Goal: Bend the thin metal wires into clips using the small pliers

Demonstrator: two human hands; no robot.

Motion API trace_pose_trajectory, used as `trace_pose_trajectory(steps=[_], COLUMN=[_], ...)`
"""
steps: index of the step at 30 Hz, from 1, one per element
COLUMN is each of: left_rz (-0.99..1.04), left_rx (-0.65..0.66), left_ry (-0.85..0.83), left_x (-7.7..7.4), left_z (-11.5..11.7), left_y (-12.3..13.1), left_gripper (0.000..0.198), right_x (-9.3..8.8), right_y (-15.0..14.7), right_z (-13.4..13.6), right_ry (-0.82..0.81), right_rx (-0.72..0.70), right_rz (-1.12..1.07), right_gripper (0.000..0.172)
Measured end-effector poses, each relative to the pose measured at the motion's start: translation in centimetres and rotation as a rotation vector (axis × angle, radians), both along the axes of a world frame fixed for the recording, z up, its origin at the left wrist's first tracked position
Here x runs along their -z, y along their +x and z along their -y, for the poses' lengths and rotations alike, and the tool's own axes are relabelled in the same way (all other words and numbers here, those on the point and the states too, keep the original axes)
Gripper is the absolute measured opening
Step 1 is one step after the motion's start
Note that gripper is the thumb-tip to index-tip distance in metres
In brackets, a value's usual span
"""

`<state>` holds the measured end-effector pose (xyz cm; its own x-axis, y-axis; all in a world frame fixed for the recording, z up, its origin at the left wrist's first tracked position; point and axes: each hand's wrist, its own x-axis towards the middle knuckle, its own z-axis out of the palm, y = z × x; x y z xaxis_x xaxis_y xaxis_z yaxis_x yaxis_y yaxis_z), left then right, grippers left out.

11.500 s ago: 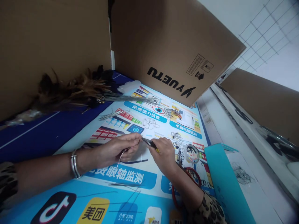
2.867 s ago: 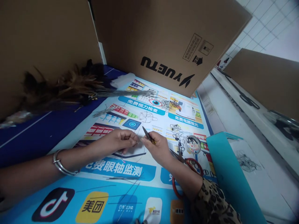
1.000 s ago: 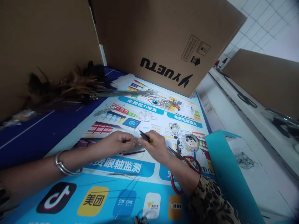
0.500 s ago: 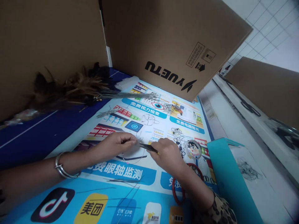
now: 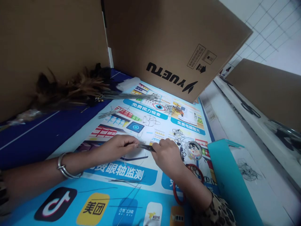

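My right hand (image 5: 168, 156) is wrapped round the handles of slim pliers (image 5: 146, 147), which point left. Their jaws reach the fingertips of my left hand (image 5: 125, 146), closed in a pinch on what looks like a thin wire, mostly hidden by the fingers. Below my left hand a tiny bead-like bit (image 5: 125, 163) shows faintly. Loose straight wires (image 5: 125, 180) lie on the printed sheet (image 5: 150, 185) nearer to me. Past my right hand are several small black rings (image 5: 183, 153) and a round clear dish (image 5: 195, 150).
Red-handled scissors (image 5: 178, 194) lie partly under my right forearm. A wire bundle (image 5: 128, 95) and brown feathers (image 5: 77, 83) lie at the back left. Tall cardboard boxes (image 5: 164, 37) stand behind. On the right are a teal box flap (image 5: 231, 182) and tangled wire (image 5: 248, 169).
Both hands stay almost in place, with the pliers' tip now closer against the left fingertips. The thin wire loop seen below the hands is no longer clearly visible.
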<state>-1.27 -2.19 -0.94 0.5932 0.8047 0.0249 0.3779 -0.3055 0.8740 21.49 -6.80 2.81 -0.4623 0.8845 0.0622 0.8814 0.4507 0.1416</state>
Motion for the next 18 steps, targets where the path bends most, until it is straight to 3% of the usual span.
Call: trace_pose_trajectory(steps=[18], left_rz=[-0.031], left_rx=[0.018], left_ry=[0.006], left_x=[0.1], left_z=[-0.1], left_y=[0.0], left_gripper=[0.033], right_x=[1.1], right_y=[0.1], right_z=[-0.1], right_ry=[0.113], right_rx=[-0.056], right_rz=[-0.014], right_gripper=[0.013])
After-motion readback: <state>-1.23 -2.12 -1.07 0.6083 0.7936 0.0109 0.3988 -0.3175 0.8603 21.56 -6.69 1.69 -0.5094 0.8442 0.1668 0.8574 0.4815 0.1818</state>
